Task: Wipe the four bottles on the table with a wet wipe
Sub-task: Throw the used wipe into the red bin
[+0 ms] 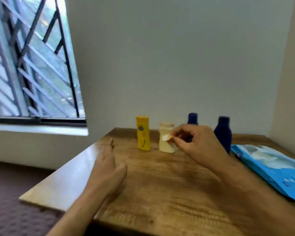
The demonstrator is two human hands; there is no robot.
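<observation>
The right hand (192,142) pinches a small pale scrap (166,138) in front of the upright cream bottle (166,142). The left hand (107,167) hovers flat, fingers straight. The yellow bottle (143,133) and two navy bottles (223,133) stand upright at the wooden table's (160,193) far edge, beside a glossy blue pack (276,171).

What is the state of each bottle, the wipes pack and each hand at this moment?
yellow bottle: upright, untouched.
cream bottle: upright, behind the right hand's fingertips.
left blue bottle: upright, partly hidden.
right blue bottle: upright, untouched.
wipes pack: lying flat on the table.
left hand: fingers straight, holding nothing.
right hand: pinches a small white piece.
</observation>
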